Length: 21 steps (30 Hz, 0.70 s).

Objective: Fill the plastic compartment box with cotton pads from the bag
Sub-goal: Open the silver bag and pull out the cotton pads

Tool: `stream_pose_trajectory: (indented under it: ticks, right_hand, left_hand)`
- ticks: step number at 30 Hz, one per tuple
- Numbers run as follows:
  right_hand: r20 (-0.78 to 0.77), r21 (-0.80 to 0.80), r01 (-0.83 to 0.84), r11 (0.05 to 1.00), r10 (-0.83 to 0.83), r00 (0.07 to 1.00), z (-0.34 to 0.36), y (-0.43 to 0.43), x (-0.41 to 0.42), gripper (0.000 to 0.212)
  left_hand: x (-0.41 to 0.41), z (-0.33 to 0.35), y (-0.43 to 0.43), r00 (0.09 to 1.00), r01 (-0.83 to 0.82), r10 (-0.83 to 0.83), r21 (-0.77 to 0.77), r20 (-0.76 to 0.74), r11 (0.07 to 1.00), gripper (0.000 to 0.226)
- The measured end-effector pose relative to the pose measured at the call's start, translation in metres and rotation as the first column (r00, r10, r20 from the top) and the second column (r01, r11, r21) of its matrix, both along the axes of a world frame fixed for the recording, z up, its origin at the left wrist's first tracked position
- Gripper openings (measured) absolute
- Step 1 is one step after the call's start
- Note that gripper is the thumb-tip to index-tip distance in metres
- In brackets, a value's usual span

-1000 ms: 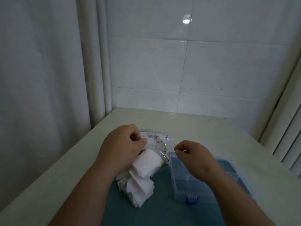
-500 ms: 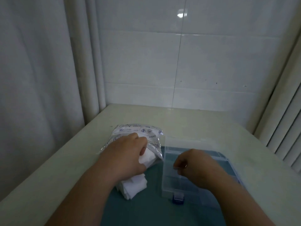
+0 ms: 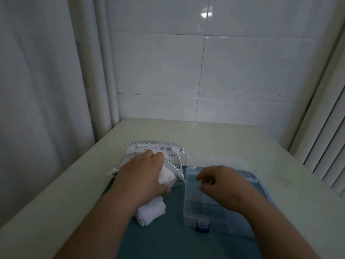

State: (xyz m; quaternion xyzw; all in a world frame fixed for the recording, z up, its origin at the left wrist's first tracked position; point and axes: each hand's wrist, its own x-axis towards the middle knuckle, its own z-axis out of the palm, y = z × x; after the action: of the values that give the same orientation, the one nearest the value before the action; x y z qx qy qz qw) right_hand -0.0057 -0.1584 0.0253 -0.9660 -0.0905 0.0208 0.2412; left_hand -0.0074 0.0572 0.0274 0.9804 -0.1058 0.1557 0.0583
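Bag (image 3: 149, 150) now lower, mouth behind left hand (image 3: 143, 174)

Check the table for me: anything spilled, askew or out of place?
Yes. A loose pile of cotton pads lies spilled on the teal mat, just outside the open end of the bag, which the left hand grips. The compartment box beside them looks empty in the compartments that show. Nothing looks damaged.

A plain room, likely in a home: glossy white wall tiles (image 3: 242, 71) behind the table's (image 3: 224, 139) far edge, a pale curtain (image 3: 37, 90) at its left edge, slatted blinds (image 3: 328, 156) at its right.
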Motion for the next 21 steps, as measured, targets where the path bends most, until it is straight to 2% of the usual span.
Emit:
stream_pose_trajectory:
  ticks: [7, 12, 16, 21]
  right_hand:
    - [0.088, 0.02, 0.012, 1.0, -0.013, 0.996, -0.001, 0.0, 0.002, 0.028]
    - [0.099, 0.043, 0.022, 0.999, -0.026, 0.995, -0.003, 0.0, 0.003, 0.028]
    - [0.115, 0.063, 0.024, 0.998, -0.031, 0.993, -0.004, 0.0, 0.004, 0.027]
    - [0.15, 0.105, 0.033, 0.994, -0.048, 0.988, -0.004, 0.0, 0.004, 0.026]
  left_hand:
    - [0.001, 0.008, 0.009, 0.996, -0.024, 0.01, -0.157, -0.084, 0.987, 0.032]
    - [-0.004, 0.014, 0.012, 0.998, -0.064, 0.062, -0.057, -0.031, 0.996, 0.01]
    - [-0.006, 0.018, 0.01, 0.998, -0.049, 0.049, -0.015, 0.047, 0.999, 0.01]
    - [-0.007, 0.017, 0.013, 0.976, 0.074, -0.08, 0.038, 0.204, 0.997, 0.021]
